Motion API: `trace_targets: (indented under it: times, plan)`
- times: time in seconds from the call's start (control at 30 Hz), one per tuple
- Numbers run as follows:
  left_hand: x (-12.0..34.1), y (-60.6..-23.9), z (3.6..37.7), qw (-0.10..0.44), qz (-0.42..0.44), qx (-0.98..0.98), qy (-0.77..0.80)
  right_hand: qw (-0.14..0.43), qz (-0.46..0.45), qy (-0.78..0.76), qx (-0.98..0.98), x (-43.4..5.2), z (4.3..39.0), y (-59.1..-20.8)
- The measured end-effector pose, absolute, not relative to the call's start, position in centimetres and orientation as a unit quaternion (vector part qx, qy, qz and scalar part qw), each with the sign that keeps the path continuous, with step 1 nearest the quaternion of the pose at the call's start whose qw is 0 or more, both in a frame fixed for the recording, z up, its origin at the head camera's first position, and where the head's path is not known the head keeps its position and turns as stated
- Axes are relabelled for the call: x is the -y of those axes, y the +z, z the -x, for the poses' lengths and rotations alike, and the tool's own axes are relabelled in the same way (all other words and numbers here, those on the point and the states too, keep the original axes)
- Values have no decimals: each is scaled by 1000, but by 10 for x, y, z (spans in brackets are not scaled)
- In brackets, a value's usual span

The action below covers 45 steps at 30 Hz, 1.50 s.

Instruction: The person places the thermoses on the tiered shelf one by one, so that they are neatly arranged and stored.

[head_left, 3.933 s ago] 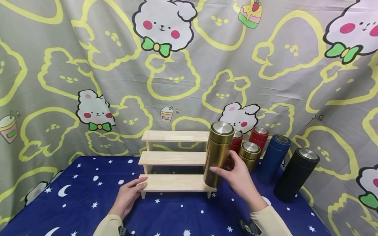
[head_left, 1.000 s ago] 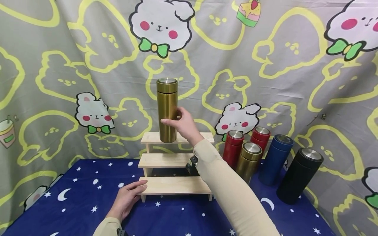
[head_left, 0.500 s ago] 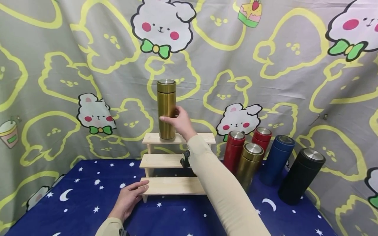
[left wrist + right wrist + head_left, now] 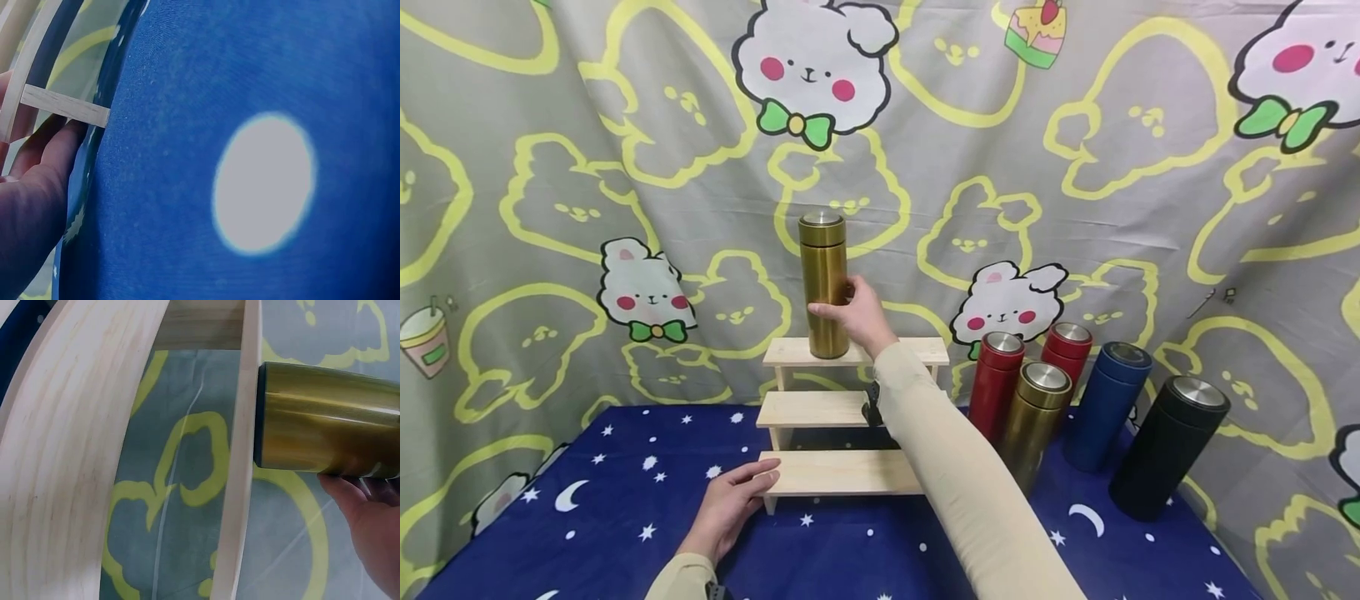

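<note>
The tall bottle (image 4: 823, 283) in the middle of the frame is shiny gold with a silver top. The step shelf (image 4: 848, 410) is light wood. The cloth (image 4: 625, 517) at the bottom is dark blue with white stars and moons. At right stand two red bottles (image 4: 995, 383), one gold (image 4: 1033, 421), one blue (image 4: 1101, 404) and one that looks black (image 4: 1165, 446).
</note>
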<state>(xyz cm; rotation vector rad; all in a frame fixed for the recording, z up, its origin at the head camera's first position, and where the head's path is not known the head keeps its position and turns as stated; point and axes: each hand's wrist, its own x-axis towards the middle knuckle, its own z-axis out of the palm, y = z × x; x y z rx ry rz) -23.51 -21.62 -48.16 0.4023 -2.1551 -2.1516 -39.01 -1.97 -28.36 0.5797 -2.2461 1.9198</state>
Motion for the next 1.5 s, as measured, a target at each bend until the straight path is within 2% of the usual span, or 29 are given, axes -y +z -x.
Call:
trace_targets:
  times: [0.37,0.7,1.5]
  plan:
    - [217,-481,236,37,-122,700,-702,43,-202,660,722,11,391,-284]
    - [218,-479,239,34,-120,703,-700,31,-211,669,713,-22,379,-289]
    - [219,-481,235,24,-123,701,-702,59,-215,608,762,-99,296,-300]
